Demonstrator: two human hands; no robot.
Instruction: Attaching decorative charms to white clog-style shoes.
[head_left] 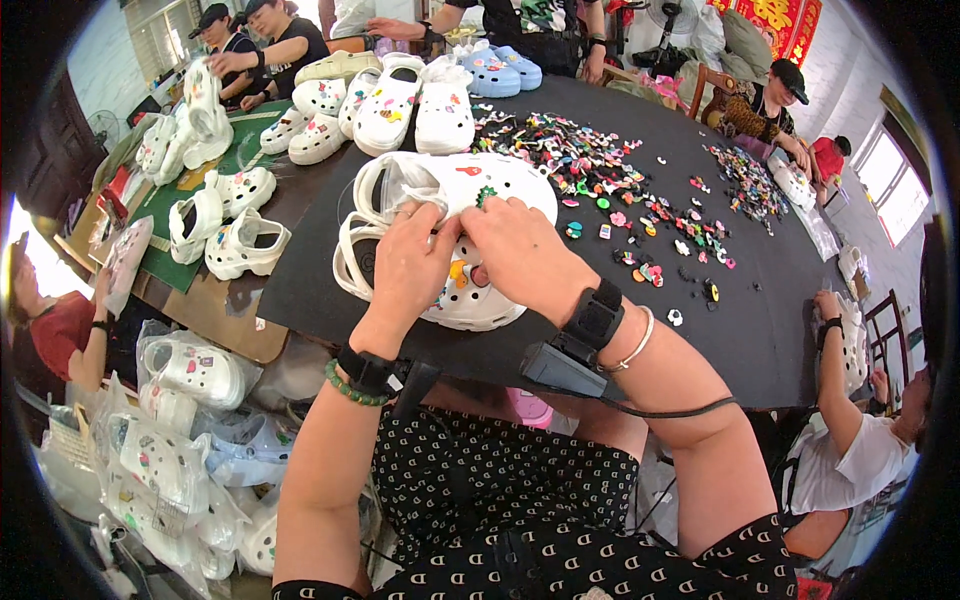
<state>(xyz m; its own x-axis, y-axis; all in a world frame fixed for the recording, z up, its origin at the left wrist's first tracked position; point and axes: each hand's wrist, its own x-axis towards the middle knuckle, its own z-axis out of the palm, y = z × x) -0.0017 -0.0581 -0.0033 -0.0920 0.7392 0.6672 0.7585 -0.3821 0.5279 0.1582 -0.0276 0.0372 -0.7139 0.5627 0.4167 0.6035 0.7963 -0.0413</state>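
A pair of white clogs lies in front of me on the black table. Both my hands are on the far clog (525, 183), at the edge of its foot opening. My left hand (408, 258) is closed on that rim, beside clear plastic wrap (408, 183) in the opening. My right hand (527, 252) has its fingers bent against the clog's upper, next to a green charm (487, 194); their tips are partly hidden. A red charm (467, 171) sits farther up. Below my hands, the near clog (475, 308) carries a yellow-orange charm (460, 273).
Loose colourful charms (590, 160) spread over the black table (630, 350), with another pile (745, 180) at right. Decorated white clogs (388, 105) and blue clogs (490, 75) stand beyond. More white clogs (245, 245) are at left, and bagged clogs (160, 460) lower left. Several people work around the table.
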